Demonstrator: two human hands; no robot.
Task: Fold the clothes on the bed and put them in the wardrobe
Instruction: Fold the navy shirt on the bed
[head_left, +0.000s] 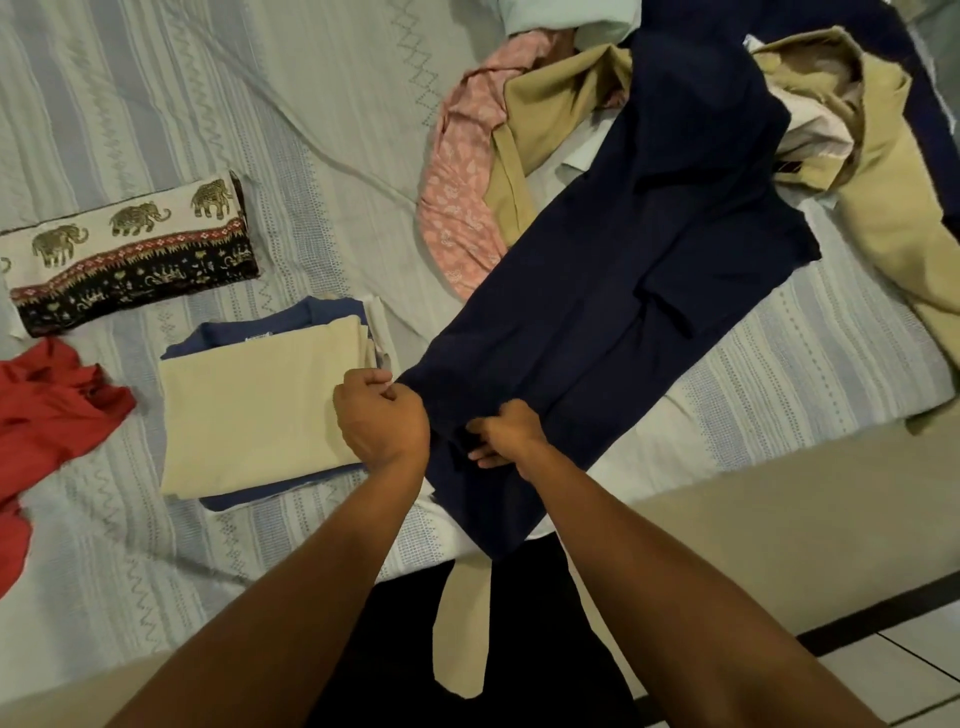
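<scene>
Two hands are closed on the near end of a navy garment (623, 249). The left hand (382, 415) pinches its left corner with curled fingers, and the right hand (506, 436) grips a bunch of cloth near the middle. The garment is laid diagonally across the bed (311, 104). Its near end hangs over the mattress edge and its far end rests on the unfolded heap.

The step in hand is judged to be squaring this end before the first fold. It would be done well if the far end were drawn clear of the heap, so that nothing is dragged along. The edge should be pulled taut between the hands and the long seams matched. Wrinkles should be smoothed flat before the cloth is doubled over. Overhanging cloth should be lifted onto the mattress first, or the fold may slip.

Counted, one folded elephant-print cloth (124, 249) lies at the left. One stack sits just beside the left hand, with a beige piece (260, 410) on a blue shirt (291, 317); a white layer may be between them. One red garment (47, 410) lies loose. In the heap, one pink patterned garment (457, 208), khaki clothing (893, 208) and one pale mint piece (571, 21) can be made out. Whether the khaki is one item or two cannot be told. No wardrobe is in view.
</scene>
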